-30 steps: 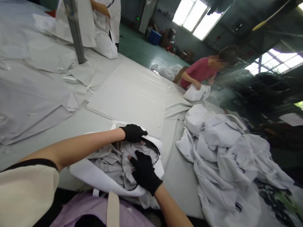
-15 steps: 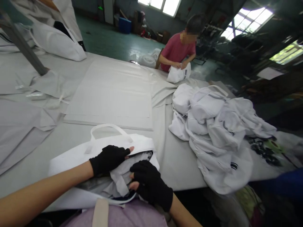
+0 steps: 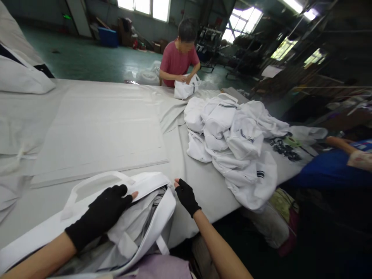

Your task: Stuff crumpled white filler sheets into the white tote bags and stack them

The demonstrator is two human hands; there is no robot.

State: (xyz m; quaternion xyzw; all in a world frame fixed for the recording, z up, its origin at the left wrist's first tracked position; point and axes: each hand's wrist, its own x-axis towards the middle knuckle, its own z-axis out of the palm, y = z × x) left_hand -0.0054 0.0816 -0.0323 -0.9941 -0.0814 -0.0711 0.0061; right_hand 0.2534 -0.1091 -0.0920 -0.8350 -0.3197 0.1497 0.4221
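A large white bag (image 3: 145,183) lies open at the table's near edge, with crumpled grey-white fabric (image 3: 124,228) and a dark striped patch inside. My left hand (image 3: 106,209), in a black fingerless glove, is closed on the bag's far rim, near the base of its handle (image 3: 75,190). At the bag's right corner is my right hand (image 3: 186,195), gloved the same way, its fingers drawn together at the rim's end; whatever they pinch is too small to make out.
Flat pale sheets (image 3: 107,128) lie on the covered table (image 3: 203,186). White bags (image 3: 232,131) are heaped on the right. Across the table a person in a red shirt (image 3: 176,58) handles a white bag (image 3: 186,88). Another person's arm (image 3: 341,144) shows at far right.
The view has swung right. My right hand has moved from over the fabric inside the bag to its right corner. The bag's mouth has opened wider; my left hand stays at the far rim.
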